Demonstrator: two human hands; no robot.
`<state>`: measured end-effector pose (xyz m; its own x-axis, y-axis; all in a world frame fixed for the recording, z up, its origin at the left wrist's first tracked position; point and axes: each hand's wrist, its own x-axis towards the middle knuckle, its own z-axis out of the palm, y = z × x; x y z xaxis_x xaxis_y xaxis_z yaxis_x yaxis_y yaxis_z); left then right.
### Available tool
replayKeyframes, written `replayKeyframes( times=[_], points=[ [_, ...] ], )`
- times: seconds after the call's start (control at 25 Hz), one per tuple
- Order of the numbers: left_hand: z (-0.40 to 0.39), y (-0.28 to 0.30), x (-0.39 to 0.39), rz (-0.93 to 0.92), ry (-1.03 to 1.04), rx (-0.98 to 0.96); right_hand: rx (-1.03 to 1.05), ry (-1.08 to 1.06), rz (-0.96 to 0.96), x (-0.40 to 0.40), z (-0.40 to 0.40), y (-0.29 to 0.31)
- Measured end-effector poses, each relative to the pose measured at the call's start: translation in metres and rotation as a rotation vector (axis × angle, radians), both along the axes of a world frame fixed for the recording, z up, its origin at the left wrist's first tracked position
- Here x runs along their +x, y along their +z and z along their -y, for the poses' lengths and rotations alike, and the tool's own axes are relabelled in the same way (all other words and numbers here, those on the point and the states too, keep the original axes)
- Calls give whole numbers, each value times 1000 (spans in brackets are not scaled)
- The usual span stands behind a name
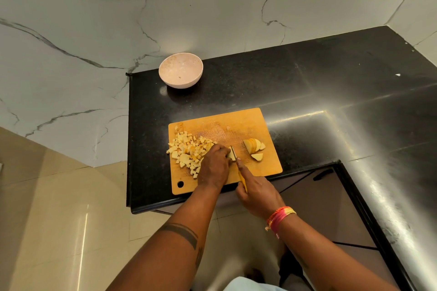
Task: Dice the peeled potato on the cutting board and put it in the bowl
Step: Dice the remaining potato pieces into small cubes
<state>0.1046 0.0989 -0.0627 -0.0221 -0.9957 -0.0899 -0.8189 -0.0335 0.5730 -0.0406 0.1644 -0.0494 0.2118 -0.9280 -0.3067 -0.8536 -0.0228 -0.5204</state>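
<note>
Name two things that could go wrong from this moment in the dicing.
The left hand holds a potato piece right against the knife, so its fingertips could be nicked. The diced potato lies at the cutting board edge and could spill onto the counter.

Bare forearms, left forearm band tattoo (182, 234) (dark, doubled), right wrist threads (280, 216), orange-pink
</note>
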Motion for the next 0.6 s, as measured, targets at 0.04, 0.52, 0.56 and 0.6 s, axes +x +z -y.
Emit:
replayKeyframes(
  times=[0.04,0.52,0.56,0.6],
  points=[
    [0,1,0,6,-5,-2,0,10,-6,2,2,0],
    [1,0,0,37,-15,-20,32,65,-51,-9,-30,-6],
    [1,1,0,34,-14,-25,34,67,-49,-13,-38,-8],
    [0,0,0,33,-12,-29,30,70,-44,-17,-44,-9]
  ],
)
